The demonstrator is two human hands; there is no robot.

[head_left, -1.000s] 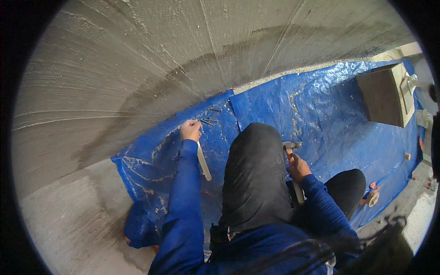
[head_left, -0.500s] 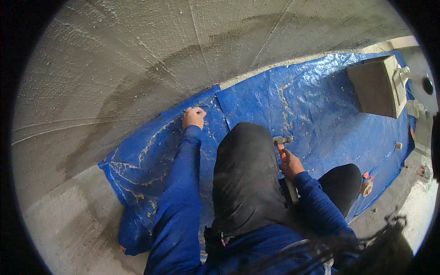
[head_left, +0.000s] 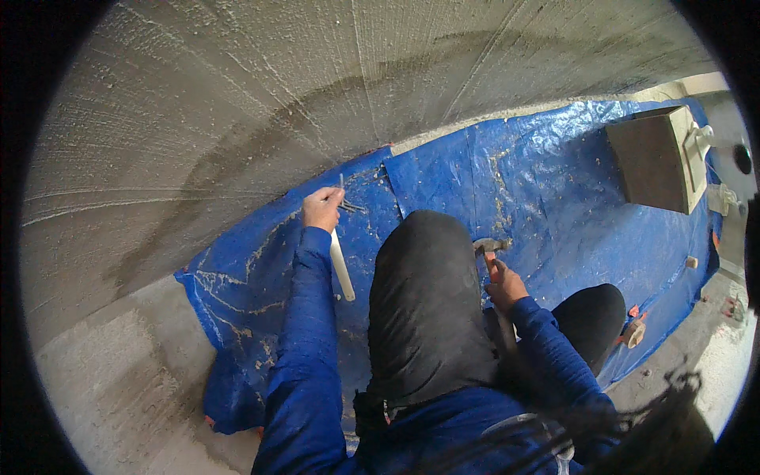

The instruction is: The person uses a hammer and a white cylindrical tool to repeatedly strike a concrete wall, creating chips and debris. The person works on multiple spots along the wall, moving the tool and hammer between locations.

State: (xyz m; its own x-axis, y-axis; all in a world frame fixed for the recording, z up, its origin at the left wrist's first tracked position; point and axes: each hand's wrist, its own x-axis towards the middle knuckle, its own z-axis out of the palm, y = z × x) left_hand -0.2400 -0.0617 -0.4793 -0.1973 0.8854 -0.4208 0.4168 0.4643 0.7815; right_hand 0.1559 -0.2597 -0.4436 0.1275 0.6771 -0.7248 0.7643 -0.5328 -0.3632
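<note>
left of centre in the frame, the person's left hand [head_left: 321, 209] has shifted off a small pile of thin dark metal nails [head_left: 351, 207], and one slim grey nail [head_left: 341, 181] now appears pinched in its closed fingers, pointing up. a long, flat, pale strip [head_left: 341, 265], hidden half a second ago, shows again below that hand, apparently gripped too. over the blue plastic tarp [head_left: 443, 174], right of centre, the right hand [head_left: 505, 286] grips a metal-headed, orange-necked hammer [head_left: 491, 258]; both hands look supplied.
</note>
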